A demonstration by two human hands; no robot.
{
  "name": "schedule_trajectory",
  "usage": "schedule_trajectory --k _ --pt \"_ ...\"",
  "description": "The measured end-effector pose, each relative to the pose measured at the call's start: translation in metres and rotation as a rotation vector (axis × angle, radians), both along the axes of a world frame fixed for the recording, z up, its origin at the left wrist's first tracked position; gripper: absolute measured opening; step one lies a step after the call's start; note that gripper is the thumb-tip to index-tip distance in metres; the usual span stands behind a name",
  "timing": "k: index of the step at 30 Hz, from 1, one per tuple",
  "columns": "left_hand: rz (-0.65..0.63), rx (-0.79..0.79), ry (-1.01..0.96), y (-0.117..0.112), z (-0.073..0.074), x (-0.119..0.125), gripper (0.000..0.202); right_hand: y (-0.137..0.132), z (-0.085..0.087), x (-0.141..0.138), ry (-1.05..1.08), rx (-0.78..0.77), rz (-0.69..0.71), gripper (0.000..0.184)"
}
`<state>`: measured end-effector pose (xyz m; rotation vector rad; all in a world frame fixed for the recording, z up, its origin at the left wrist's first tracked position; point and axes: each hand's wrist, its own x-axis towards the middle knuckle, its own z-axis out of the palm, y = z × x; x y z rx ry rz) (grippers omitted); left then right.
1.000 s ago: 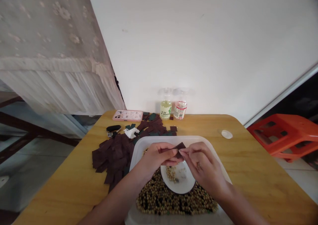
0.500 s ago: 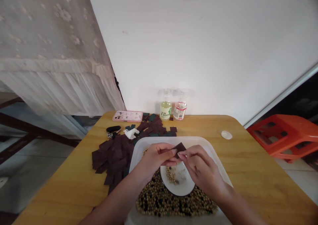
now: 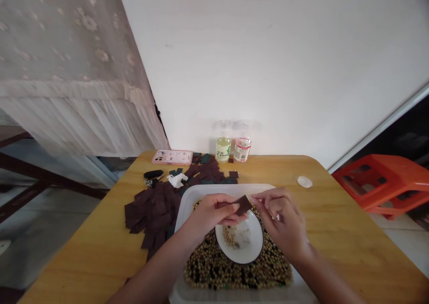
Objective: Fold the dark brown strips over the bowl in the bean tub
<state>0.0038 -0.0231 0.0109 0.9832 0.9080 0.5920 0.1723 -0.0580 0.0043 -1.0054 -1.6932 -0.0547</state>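
My left hand (image 3: pixel 219 209) pinches a small, flat, dark brown square (image 3: pixel 243 205) between thumb and fingers, above the tray. Just right of its corner is my right hand (image 3: pixel 281 219), thumb and forefinger pressed together; anything between those tips is too small to make out. Beneath both hands a white dish (image 3: pixel 246 252) with a dark rim holds some tan beads and a pale, clear-looking patch. It rests on a layer of tan and dark beads (image 3: pixel 234 275) in a white plastic tray (image 3: pixel 194 192).
Left of the tray lies a heap of dark brown squares (image 3: pixel 157 214), with some dark green ones. Behind are crumpled white tissue (image 3: pixel 177 179), a black key fob (image 3: pixel 153 174), a pink-cased phone (image 3: pixel 172 157) and two bottles (image 3: pixel 223 148). A white disc (image 3: pixel 304 182) lies right; an orange stool (image 3: pixel 385 183) stands beyond.
My right hand has drawn back slightly to the right, from touching the brown square's corner to just apart from it. The left hand keeps its hold, with the square tilted a little differently.
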Motion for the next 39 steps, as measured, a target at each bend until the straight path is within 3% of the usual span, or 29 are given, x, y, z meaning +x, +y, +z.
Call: schedule_trajectory --k 7,15,23,28,36,39 --pt "0.018 0.038 0.049 -0.0002 0.0020 0.0029 0.026 -0.0005 -0.0028 0.0005 0.123 -0.115 0.091 0.030" --pt "0.057 -0.091 -0.099 0.0045 -0.0020 0.0012 0.025 -0.0001 -0.0037 0.0006 0.154 -0.132 0.134 0.029" --pt "0.009 -0.116 -0.169 0.0039 0.0009 0.0011 0.031 -0.0014 -0.0040 -0.0002 0.158 -0.150 0.148 0.029" --pt "0.074 -0.061 -0.145 0.0038 0.0020 0.0012 0.031 -0.0010 -0.0032 -0.0005 0.168 -0.154 0.149 0.029" --pt "0.059 -0.027 -0.108 0.0015 0.0020 0.0010 0.032 -0.0037 0.0030 -0.0041 -0.094 -0.115 0.207 0.025" --pt "0.043 -0.028 -0.134 0.0012 0.0019 0.0003 0.033 -0.0022 0.0020 -0.0031 -0.073 -0.115 0.164 0.026"
